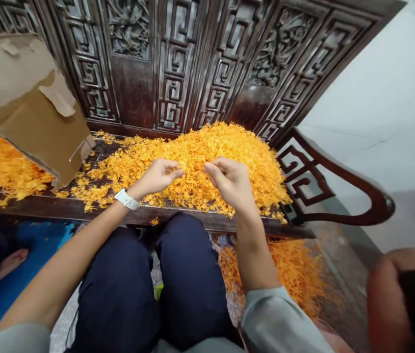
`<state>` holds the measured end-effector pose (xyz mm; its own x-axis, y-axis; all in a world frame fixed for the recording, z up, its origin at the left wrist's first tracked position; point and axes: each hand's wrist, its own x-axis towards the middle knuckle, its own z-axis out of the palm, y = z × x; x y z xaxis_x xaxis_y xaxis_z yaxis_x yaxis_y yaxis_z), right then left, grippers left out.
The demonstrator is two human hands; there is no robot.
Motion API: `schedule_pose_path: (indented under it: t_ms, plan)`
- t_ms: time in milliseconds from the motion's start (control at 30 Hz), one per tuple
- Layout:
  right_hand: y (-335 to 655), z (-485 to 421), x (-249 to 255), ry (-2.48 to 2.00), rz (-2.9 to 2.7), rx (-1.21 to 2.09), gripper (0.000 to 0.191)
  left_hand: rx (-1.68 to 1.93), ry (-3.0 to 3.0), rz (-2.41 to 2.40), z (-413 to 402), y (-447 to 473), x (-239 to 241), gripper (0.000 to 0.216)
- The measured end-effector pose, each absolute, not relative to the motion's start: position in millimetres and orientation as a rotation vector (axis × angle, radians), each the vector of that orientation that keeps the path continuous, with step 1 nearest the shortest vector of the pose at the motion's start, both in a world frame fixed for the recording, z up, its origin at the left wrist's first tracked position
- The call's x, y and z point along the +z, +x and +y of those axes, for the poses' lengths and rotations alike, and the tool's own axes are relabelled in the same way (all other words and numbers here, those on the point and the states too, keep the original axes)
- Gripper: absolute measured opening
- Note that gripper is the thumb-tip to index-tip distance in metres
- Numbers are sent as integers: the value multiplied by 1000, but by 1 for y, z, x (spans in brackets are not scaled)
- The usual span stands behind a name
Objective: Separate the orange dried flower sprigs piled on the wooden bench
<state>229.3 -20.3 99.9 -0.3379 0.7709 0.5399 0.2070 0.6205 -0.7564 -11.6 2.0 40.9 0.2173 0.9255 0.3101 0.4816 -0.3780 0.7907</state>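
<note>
Head view shows two bare hands held up over a big heap of yellow-orange flower bits (225, 142). By the left hand (159, 175) and the right hand (229, 179), thumb and fingertips are brought close together, as in a small pinch. It cannot be told for sure if a flower bit is held in either one, since the tips are blurry against the heap.

The heap is spread on a dark wood bench (64, 209), right in front of the knees (189, 245), so it can likely be reached without much stretching. The hands are probably kept close together so that tiny things can be handled by both. The left arm is stretched in on a slant, with a white watch (126, 198) worn at the wrist. The right arm is bent more, and its hand is tipped inward.

To the left, a torn cardboard piece (45, 127) is leaned over the bench, perhaps so that a second heap (1, 162) is kept apart. The big heap is backed by the carved back (134, 90). Below, orange strands (296, 269) are piled on the floor.
</note>
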Motion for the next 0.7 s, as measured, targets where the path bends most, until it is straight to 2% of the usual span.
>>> schedule_pose_path:
  t_ms: [67, 133, 233, 300, 367, 533, 600, 700]
  plan:
    - [248, -37, 118, -533, -1686, 805, 40, 1075, 1895, 1415, 7, -19, 33, 32]
    - [263, -39, 130, -382, -1583, 680, 34, 1084, 1848, 1445, 9, -25, 30, 34]
    - [259, -18, 123, -620, -1826, 396, 13, 1107, 1860, 1250, 7, -24, 39, 37]
    - [246, -1, 105, -793, -2113, 357, 24, 1092, 1895, 1130, 3, -19, 47, 40]
    - [238, 8, 90, -780, -2287, 329, 19, 1017, 1954, 1082, -1, -16, 50, 42]
    - [251, -7, 94, -703, -2217, 79, 24, 855, 2024, 1141, -4, -25, 40, 42]
    - [252, -10, 97, -766, -2295, 114, 19, 896, 2011, 1129, -5, -26, 42, 41]
    - [242, -10, 86, -738, -2443, 156, 26, 916, 2038, 1070, -8, -17, 52, 38]
